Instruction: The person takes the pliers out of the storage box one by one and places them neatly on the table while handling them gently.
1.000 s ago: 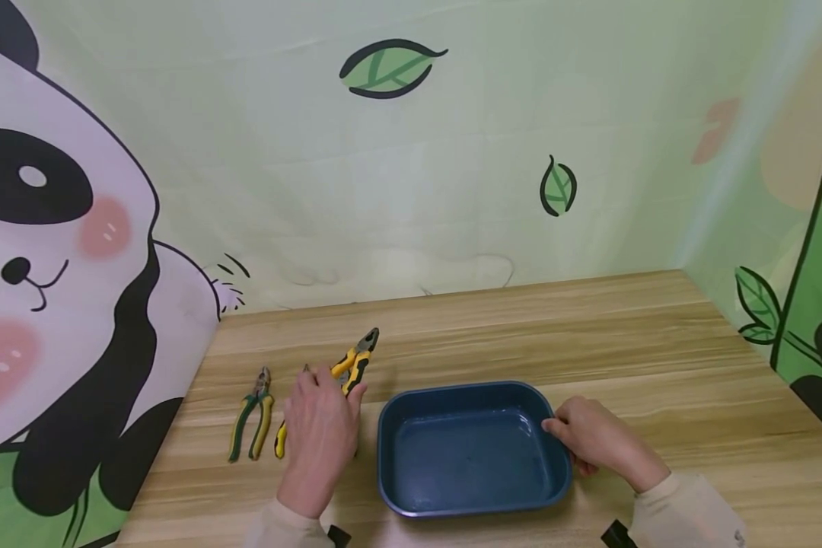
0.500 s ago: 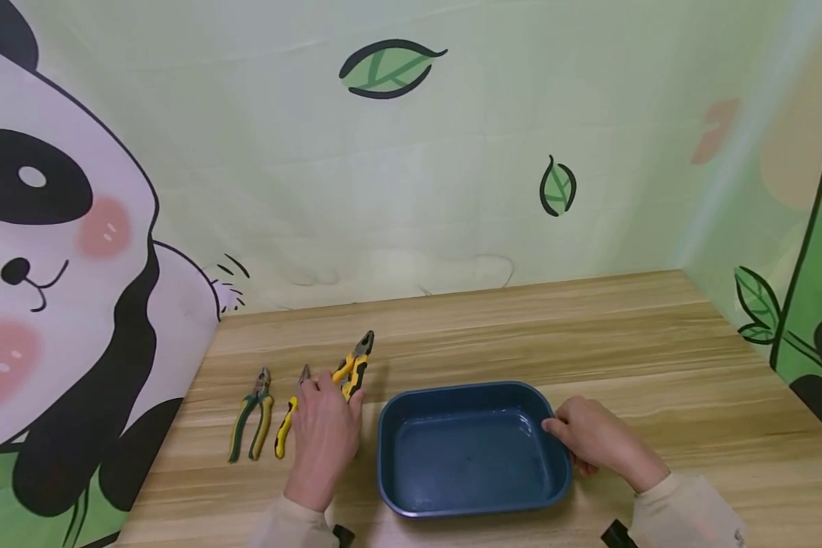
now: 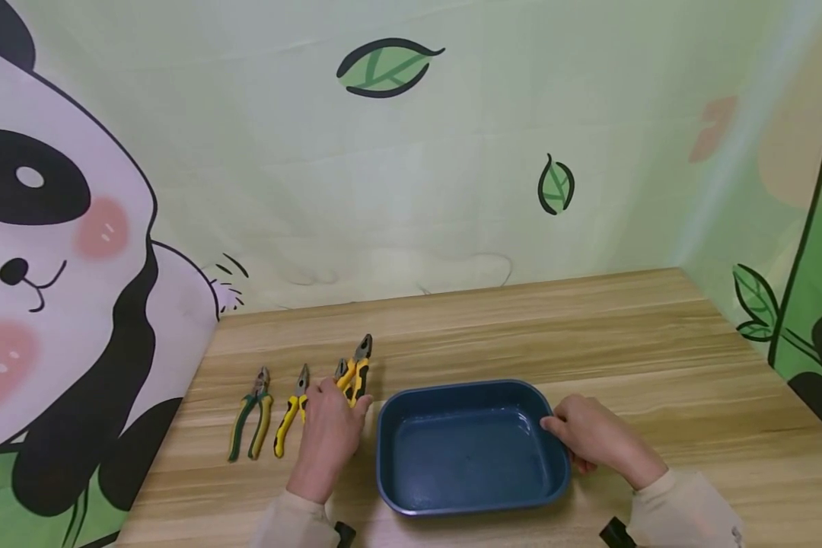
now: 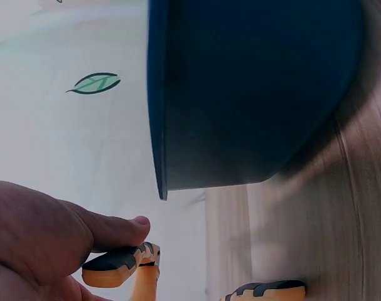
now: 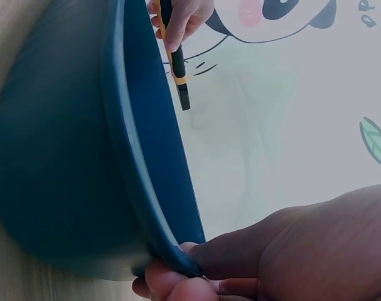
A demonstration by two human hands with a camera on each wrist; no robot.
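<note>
My left hand (image 3: 330, 430) grips combination pliers with yellow and black handles (image 3: 360, 373), held above the table with their dark jaws pointing away. In the left wrist view, the thumb lies along one pliers handle (image 4: 112, 268). Beside the hand lie needle-nose pliers (image 3: 289, 418), partly covered by it. The dark tip of another pair of pliers (image 3: 341, 368) shows behind the held ones; the rest is hidden. My right hand (image 3: 606, 441) pinches the right rim of a blue rectangular basin (image 3: 473, 510), thumb inside and fingers outside in the right wrist view.
Green-and-yellow diagonal cutters (image 3: 253, 418) lie at the left of the wooden table (image 3: 555, 335). A printed cloth backdrop (image 3: 260, 152) with a panda and leaves stands behind and along the sides. The basin's near wall (image 4: 240, 125) rises close to the left hand.
My left hand has shifted slightly right, and the pliers in it have sunk a little. More of the needle-nose pliers and another pliers tip now show. The right hand keeps its hold.
</note>
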